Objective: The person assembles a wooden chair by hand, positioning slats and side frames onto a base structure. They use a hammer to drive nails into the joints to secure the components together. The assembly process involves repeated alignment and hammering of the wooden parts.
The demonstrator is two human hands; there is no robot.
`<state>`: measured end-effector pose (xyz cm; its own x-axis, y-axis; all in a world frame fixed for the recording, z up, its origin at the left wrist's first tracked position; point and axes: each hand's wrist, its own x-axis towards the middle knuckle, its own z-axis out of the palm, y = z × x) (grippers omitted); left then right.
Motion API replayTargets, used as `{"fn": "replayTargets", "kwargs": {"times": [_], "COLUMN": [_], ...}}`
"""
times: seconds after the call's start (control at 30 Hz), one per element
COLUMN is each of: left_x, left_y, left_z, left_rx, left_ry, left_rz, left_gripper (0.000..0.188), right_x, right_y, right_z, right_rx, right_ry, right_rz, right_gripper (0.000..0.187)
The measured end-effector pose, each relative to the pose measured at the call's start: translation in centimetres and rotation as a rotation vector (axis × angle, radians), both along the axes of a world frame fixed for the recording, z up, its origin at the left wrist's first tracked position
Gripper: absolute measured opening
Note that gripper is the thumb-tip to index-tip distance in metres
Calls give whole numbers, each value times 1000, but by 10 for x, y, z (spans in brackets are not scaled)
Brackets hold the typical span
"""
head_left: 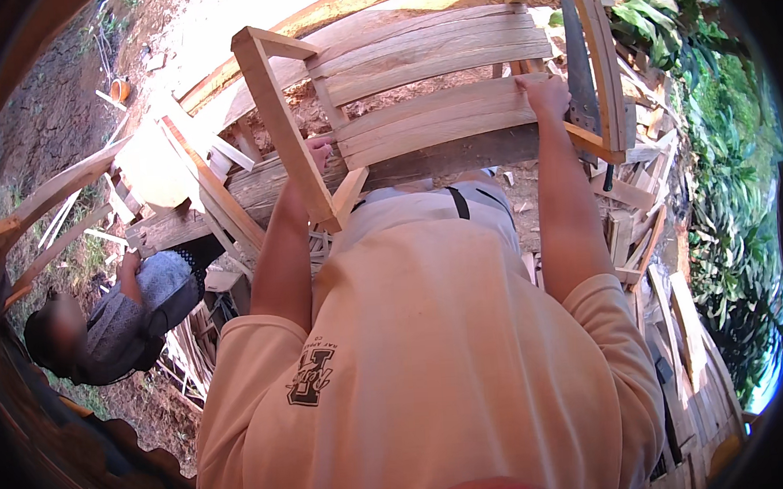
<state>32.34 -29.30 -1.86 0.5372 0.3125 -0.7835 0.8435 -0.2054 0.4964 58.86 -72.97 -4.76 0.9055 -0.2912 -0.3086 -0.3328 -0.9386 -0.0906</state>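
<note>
In front of me is a slatted wooden frame (438, 118) of pale boards, with a squared end piece standing up at its left and another at its right. My right hand (546, 96) is closed on the right end of the nearer slats. My left hand (319, 151) grips the left end of those slats, partly hidden behind the left end piece (280, 117). Just right of my right hand, a handsaw (576, 58) has its blade pointing away from me, inside the right end piece (602, 65).
A thick weathered beam (178, 227) runs beneath the frame. At left, a person (121, 312) sits near leaning planks (211, 187). Scrap wood (629, 223) is piled at right, beside leafy plants (731, 227). An orange container (119, 90) stands on the ground at far left.
</note>
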Motion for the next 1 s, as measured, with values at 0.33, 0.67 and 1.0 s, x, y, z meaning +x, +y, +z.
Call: {"fn": "replayTargets", "kwargs": {"times": [0.33,0.67,1.0], "left_x": [2,7,7], "left_y": [-11,-19,-20], "left_z": [12,20,27], "left_rx": [-44,-45,-36], "left_ry": [20,7,-9], "left_rz": [-29,-52,-55], "left_gripper": [32,32,32], "right_x": [10,9,0], "right_y": [-14,-13,-11], "right_z": [-18,-10,-14], "right_rx": [-3,43,27], "right_ry": [33,71,-46], "right_rz": [119,98,152], "right_gripper": [89,76,84]}}
